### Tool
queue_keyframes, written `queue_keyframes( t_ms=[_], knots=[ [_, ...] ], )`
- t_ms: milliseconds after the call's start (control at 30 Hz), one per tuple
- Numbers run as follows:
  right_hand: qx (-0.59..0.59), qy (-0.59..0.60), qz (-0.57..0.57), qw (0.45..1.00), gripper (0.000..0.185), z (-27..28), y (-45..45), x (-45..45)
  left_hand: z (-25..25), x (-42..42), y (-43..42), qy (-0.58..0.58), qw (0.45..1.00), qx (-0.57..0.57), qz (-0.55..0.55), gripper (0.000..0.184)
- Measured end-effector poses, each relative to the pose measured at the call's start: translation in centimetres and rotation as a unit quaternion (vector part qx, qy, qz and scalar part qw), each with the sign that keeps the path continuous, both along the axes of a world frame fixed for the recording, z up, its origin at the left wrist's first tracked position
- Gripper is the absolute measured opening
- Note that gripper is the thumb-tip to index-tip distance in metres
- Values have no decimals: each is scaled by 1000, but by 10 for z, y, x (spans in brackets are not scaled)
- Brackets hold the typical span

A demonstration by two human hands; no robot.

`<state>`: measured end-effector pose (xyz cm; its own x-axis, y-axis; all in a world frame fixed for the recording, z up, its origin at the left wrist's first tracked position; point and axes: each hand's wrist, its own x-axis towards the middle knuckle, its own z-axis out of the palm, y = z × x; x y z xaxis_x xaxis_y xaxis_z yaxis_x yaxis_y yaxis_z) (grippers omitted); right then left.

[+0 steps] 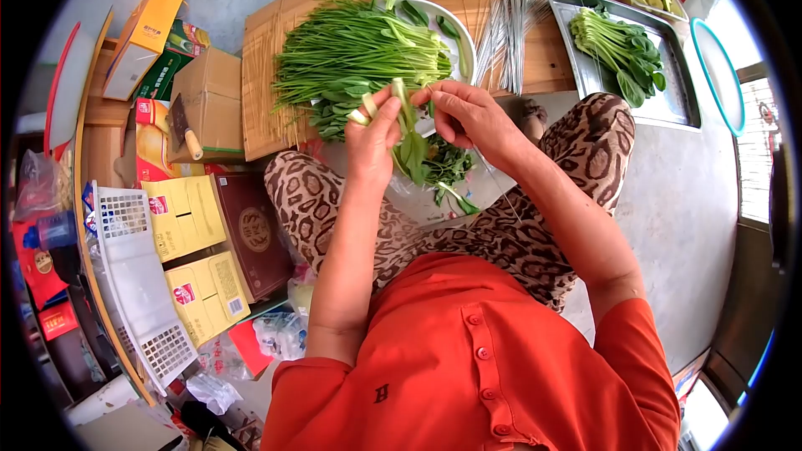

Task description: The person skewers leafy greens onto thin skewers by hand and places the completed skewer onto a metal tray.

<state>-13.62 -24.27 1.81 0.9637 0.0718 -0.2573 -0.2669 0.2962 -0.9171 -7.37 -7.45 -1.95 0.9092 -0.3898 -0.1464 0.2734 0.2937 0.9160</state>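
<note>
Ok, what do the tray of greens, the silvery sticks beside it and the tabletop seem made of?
Tray: probably stainless steel, from its grey, reflective surface. Silvery sticks: likely metal, being thin, straight and shiny. Tabletop: wood or wood-look board, brown with visible grain; finish unclear.

I hold a small bunch of leafy greens (409, 154) just above the middle of my view, at twelve o'clock. The stems are pale green and thick; one stands up toward twelve, while blunt, whitish ends poke out of my grip toward ten and eleven. The broad leaves are deep green, smooth and limp, hanging toward six. At one o'clock, a thin, grey skewer (499, 184) slants from beneath my grip toward five; its upper part is hidden from me.
</note>
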Motion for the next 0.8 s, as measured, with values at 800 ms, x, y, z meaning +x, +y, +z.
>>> queue_keyframes(
  t_ms=[800],
  knots=[
    [-117,0,150,982,27,6,1,-5,0,24,39,19,1000,-6,-21,38]
  ],
)
